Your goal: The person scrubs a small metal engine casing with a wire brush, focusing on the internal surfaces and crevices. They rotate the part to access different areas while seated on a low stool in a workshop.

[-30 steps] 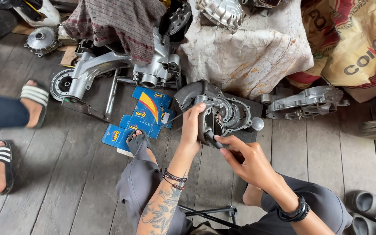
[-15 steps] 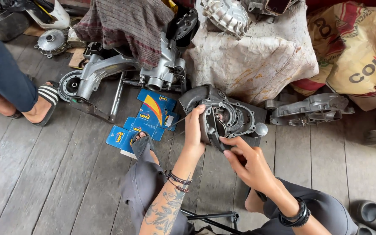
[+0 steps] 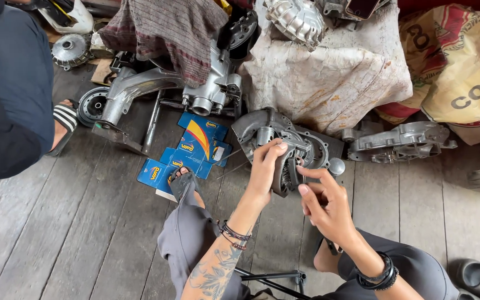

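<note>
Grey metal fills the middle of the wooden floor [image 3: 84, 222]: one engine case [image 3: 290, 145] lies flat, and our left hand [image 3: 266, 166] is closed around a dark round part [image 3: 282, 176] standing on edge against it. Our right hand [image 3: 323, 203] pinches something small beside that part — too small to name. We count four blue boxes [image 3: 187, 153] just left of the case, one more grey cover [image 3: 398, 140] to the right, and one striped sandal [image 3: 65, 119] — another person's foot.
</note>
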